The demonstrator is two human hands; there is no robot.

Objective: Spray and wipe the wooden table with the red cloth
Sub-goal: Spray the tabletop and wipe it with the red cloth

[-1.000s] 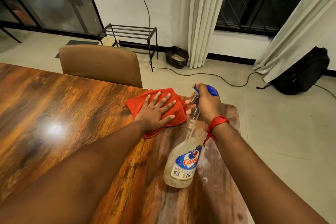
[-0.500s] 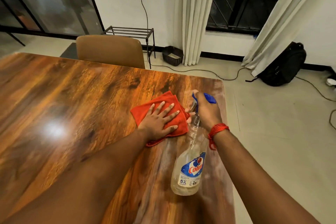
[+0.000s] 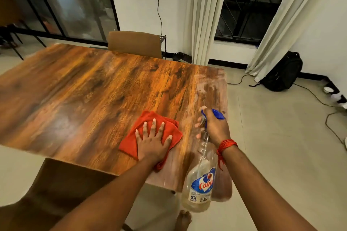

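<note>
The cloth (image 3: pixel 150 135) lies folded on the worktop (image 3: pixel 93 90), near the edge closest to me and toward its right end. My left hand (image 3: pixel 152 142) lies flat on it, fingers spread, palm pressing it down onto the wood. Just to the right, my right hand (image 3: pixel 214 129) is wrapped around the neck of the bottle (image 3: pixel 201 180), fingers curled at the trigger under the blue nozzle. The bottle hangs down from that grip, apart from the cloth, its base out past the near edge. It looks mostly empty, with a little pale liquid low down.

As for progress, I judge I am partway through. The right end of the worktop, from the far corner down along the edge beside the bottle, shows a pale, streaky haze that reads as spray film or wet smear, so that strip seems sprayed and at least partly wiped. Under and left of the cloth the wood looks glossy and richly coloured, with a soft glare patch, and I cannot tell whether it has been cleaned or is simply untouched. The wide stretch out to the left end probably remains to be sprayed and wiped, and the hazy strip likely wants another pass.
</note>
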